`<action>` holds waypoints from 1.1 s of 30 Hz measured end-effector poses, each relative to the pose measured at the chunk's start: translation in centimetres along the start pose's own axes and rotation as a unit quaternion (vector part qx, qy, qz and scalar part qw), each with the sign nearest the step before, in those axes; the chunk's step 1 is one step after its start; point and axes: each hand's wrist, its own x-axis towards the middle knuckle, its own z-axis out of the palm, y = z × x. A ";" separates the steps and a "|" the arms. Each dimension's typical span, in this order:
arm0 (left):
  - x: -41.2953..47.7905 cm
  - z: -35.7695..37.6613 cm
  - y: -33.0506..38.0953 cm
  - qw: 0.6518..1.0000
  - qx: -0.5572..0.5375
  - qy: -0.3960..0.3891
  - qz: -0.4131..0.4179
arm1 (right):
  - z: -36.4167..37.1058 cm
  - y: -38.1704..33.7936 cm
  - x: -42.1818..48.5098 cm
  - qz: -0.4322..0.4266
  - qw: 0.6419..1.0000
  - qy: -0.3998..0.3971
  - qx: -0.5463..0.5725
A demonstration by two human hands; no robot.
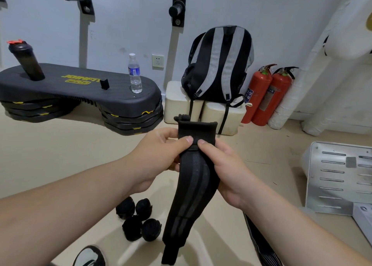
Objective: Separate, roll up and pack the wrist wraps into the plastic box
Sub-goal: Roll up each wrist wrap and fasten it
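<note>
Head view, looking down at the floor (60, 165): both hands hold one black wrist wrap (193, 177) upright near the middle of the scene. The left hand (159, 157) and right hand (227, 165) pinch it just below its upper end, thumbs almost touching on the near face, fingers (188, 140) curled behind the fabric; the long tail hangs free toward the near edge. Four rolled wraps (138, 221) lie clustered on the floor, near and left of the tail, and a further striped strap (259, 243) lies flat at near right. The step in hand appears to be starting the roll of this wrap. The next move likely calls for turning the upper end over tightly and feeding the tail in evenly. No plastic box can be identified with certainty.
</note>
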 end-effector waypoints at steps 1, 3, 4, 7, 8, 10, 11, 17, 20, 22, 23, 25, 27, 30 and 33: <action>0.0 -0.1 -0.2 1.000 0.005 0.000 0.007 | 0.0 0.1 0.0 0.000 1.000 -0.004 -0.004; 0.1 -0.2 -0.4 0.999 0.012 0.014 0.032 | -0.2 0.2 0.0 -0.001 1.000 -0.018 -0.016; 0.1 -0.3 -0.5 0.999 0.017 0.019 0.048 | -0.3 0.3 0.0 -0.005 0.999 -0.026 -0.023; 0.1 -0.5 -0.7 0.995 0.032 0.020 0.090 | -0.6 0.3 0.1 -0.031 0.998 -0.037 -0.046; 0.1 -0.5 -0.7 0.994 0.033 0.020 0.098 | -0.6 0.2 0.1 -0.037 0.998 -0.037 -0.047; 0.0 -0.4 -0.7 0.992 0.043 0.029 0.112 | -0.5 0.2 0.1 -0.039 0.998 -0.032 -0.041; -0.1 -0.4 -0.7 0.990 0.057 0.036 0.121 | -0.4 0.3 0.2 -0.039 0.998 -0.025 -0.041; -0.2 -0.3 -0.6 0.977 0.141 0.063 0.147 | -0.1 0.9 0.4 -0.041 0.998 0.003 -0.044; -0.1 -0.5 0.1 0.952 0.203 0.095 0.210 | -0.3 0.8 0.5 -0.031 0.998 0.016 -0.047; 0.0 -0.9 0.5 0.931 0.247 0.099 0.249 | -0.3 0.7 0.5 -0.009 0.999 0.028 -0.041; 0.0 -1.0 0.5 0.919 0.272 0.095 0.268 | -0.3 0.7 0.6 -0.001 0.999 0.035 -0.037; 0.0 -1.1 0.7 0.899 0.306 0.096 0.299 | -0.1 0.8 0.7 0.007 0.999 0.044 -0.028; -0.1 -1.0 0.8 0.881 0.328 0.106 0.324 | 0.0 0.7 0.7 0.020 0.998 0.050 -0.019; -0.3 -0.8 0.4 0.869 0.341 0.090 0.346 | 0.1 0.6 0.6 0.039 0.998 0.046 -0.016; -0.1 -0.5 -0.5 0.855 0.370 0.052 0.359 | 0.0 0.5 0.4 0.042 0.998 0.034 -0.020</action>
